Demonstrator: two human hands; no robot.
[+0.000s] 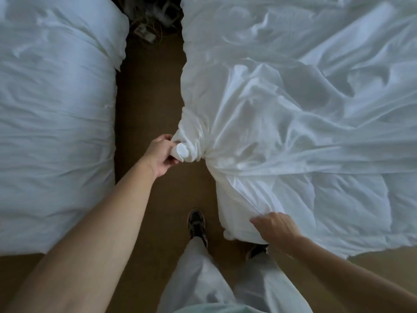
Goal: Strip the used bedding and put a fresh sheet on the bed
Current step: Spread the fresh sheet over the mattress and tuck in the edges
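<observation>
At the near left edge of the right-hand bed (352,213), the left hand (161,154) grips a bunched twist of crumpled white fabric sheet (259,132); the right hand (274,227) clutches its near corner.

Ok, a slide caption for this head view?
Bed stripping: left hand grips the bunched sheet, right hand holds its edge.

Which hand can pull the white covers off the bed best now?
Left, probably. The left hand grips a bunched wad of the white bedding, held out over the floor. The right hand lies on the bedding's lower edge; whether it holds any is unclear.
</observation>
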